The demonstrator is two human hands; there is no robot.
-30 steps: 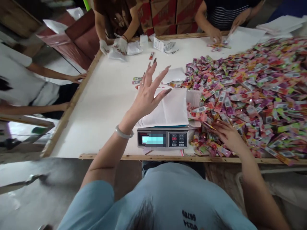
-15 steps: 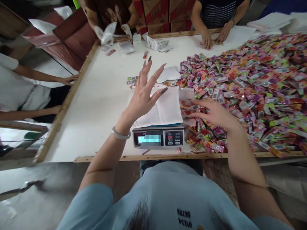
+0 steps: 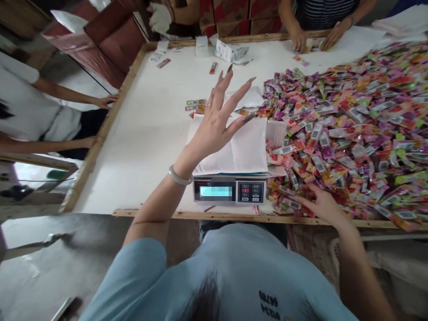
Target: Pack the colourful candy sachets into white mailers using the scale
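My left hand (image 3: 217, 125) hovers with fingers spread over a white plastic bag (image 3: 249, 147) that lies on a digital scale (image 3: 230, 191). It holds nothing and hides part of the bag. Low at the near edge of a big heap of small colourful packets (image 3: 337, 129), my right hand (image 3: 323, 205) points leftward. Its thumb and fingers are apart, among the packets beside the scale's right side. A printed flap (image 3: 277, 131) sticks out at the bag's right side. The scale's lit display is blurred out.
Beyond my left hand lie another white bag (image 3: 252, 97) and a few loose packets (image 3: 195, 105). A wooden rim (image 3: 147, 214) borders the white table (image 3: 150, 133). Co-workers stand at the far side and left; one co-worker's hands (image 3: 329, 38) handle packets. Red cartons (image 3: 230, 18) stand behind.
My right hand has moved from the bag's right side down toward me, onto packets near the front rim. My left hand stays spread above the bag. The far-left co-worker's gloved hand has lifted off the table.
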